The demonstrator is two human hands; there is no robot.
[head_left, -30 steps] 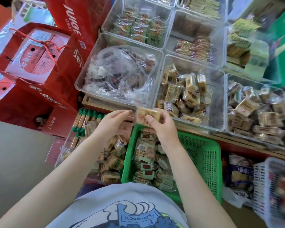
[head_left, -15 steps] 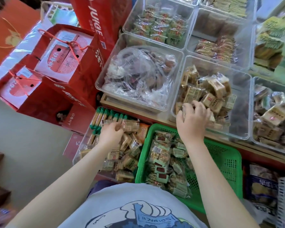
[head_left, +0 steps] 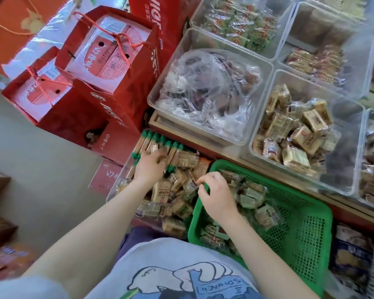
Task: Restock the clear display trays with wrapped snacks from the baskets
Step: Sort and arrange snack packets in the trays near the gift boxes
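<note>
Left hand (head_left: 149,167) curled among snacks (head_left: 177,190); right hand (head_left: 216,193) loosely curled, grip unclear, over green basket (head_left: 311,229); red gift bags (head_left: 91,87) alongside

View: a single head-worn wide-angle camera; no second view shares the scene.
Position: above the person's chest, with the printed shirt (head_left: 177,275) at the bottom edge.
Direction: forward and steeply down, along both forearms.
Nearness: close; the left hand (head_left: 149,167) and right hand (head_left: 216,193) sit near mid-frame, over the green basket (head_left: 307,231).
Far field: the clear display trays (head_left: 352,160) fill the upper right, red gift boxes (head_left: 89,67) the upper left.
Distortion: straight edges bend toward the borders, and the corners blur.
</note>
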